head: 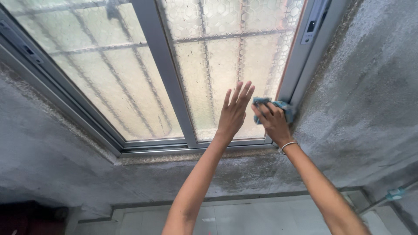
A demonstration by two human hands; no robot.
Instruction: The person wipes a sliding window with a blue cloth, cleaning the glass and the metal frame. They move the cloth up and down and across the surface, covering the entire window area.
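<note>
My left hand (234,112) lies flat with fingers spread against the patterned frosted glass (217,65) of a sliding window. Beside it, my right hand (272,119) grips a crumpled blue cloth (283,108) and presses it against the glass near the lower right corner, next to the grey metal frame (296,82). A thin silver bangle (288,145) circles my right wrist.
The window has two panes split by a grey upright bar (167,74), with a latch (312,24) on the right frame. Rough grey concrete wall (365,100) surrounds the window. A pale tiled floor (257,217) shows below, with a small blue object (395,194) at the right.
</note>
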